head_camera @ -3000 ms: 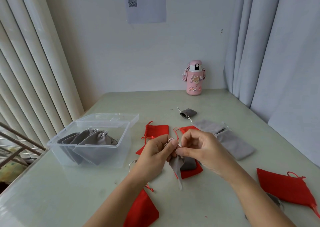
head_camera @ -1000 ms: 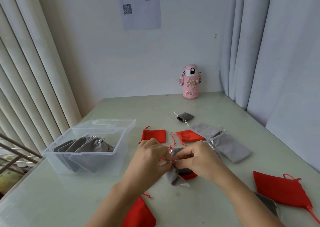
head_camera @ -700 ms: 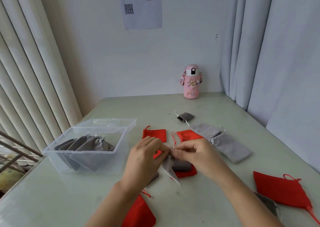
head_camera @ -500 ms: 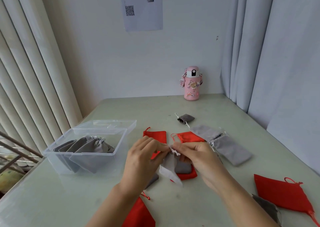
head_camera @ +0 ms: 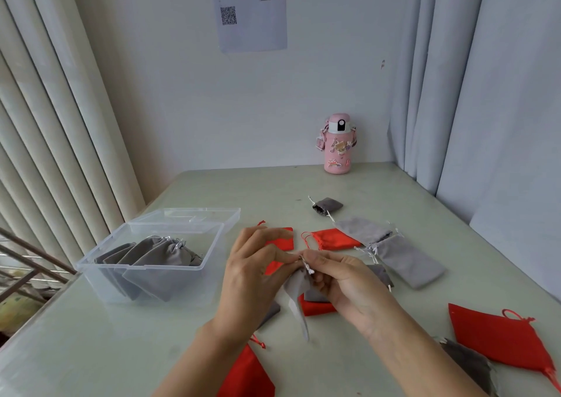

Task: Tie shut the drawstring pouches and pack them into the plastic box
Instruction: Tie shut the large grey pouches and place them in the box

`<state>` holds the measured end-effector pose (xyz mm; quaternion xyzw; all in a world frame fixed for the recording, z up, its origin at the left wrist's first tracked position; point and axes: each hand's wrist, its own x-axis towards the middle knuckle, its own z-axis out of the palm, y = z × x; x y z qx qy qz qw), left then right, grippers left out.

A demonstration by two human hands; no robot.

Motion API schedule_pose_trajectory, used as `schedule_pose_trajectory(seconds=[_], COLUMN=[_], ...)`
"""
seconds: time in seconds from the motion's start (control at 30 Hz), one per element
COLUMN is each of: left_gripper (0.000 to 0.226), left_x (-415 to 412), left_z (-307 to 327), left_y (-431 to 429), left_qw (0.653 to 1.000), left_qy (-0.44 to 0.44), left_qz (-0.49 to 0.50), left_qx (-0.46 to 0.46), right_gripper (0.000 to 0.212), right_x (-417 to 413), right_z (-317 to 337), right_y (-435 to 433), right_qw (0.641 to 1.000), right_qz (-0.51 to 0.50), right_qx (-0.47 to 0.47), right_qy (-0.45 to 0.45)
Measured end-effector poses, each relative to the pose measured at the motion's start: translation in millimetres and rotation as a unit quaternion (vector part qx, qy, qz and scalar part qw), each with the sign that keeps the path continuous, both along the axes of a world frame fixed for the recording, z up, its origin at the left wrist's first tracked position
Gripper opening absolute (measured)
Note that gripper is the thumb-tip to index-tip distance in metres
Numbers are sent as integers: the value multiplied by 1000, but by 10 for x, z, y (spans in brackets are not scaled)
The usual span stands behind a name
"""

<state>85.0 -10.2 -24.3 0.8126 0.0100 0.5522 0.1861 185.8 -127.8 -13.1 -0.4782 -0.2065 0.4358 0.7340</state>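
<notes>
Pale green tabletop (head_camera: 212, 351): left hand (head_camera: 253, 278) and right hand (head_camera: 346, 284) both pinch the small grey velvet drawstring pouch (head_camera: 296, 290) at its cord, raised for knotting, clear plastic box (head_camera: 145, 270) open alongside.

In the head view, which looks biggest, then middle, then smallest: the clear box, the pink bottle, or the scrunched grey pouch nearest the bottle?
1. clear box
2. pink bottle, farthest back, so it looks smaller
3. scrunched grey pouch

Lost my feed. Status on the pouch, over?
Left hand and right hand pinch grey pouch at its drawstring. Not yet boxed. Box open, nothing blocking.
</notes>
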Motion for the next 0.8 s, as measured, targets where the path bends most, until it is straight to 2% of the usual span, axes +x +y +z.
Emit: schedule_pose_trajectory(seconds=[0.27, 0.37, 0.43, 0.5, 0.6, 0.7, 0.8], left_gripper=[9, 9, 15, 14, 17, 27, 23], left_x=[-17, -33, -25, -5, 23, 49, 81], left_z=[11, 34, 65, 87, 82, 5, -53], left_y=[-52, -49, -108, -175, -179, -147, -167], left_qw=[996, 992, 979, 951, 909, 848, 774], left_qy=[8, 26, 55, 93, 127, 132, 134], left_qz=[14, 31, 33, 21, -38, -112, -191], left_qx=[-83, -117, -195, -294, -395, -501, -589], right_gripper=[9, 12, 16, 12, 13, 14, 6], right_x=[-32, 39, 81, 100, 126, 133, 125], right_z=[16, 40, 37, 29, 10, 18, 12], right_y=[9, -1, -3, 3, 23, 17, 9], right_qw=[998, 995, 993, 991, 985, 978, 972], right_qz=[-46, -85, -97, -112, -140, -150, -146], right_qx=[46, 57, 59, 68, 96, 122, 140], right_qy=[7, 18, 15, 15, 40, 84, 118])
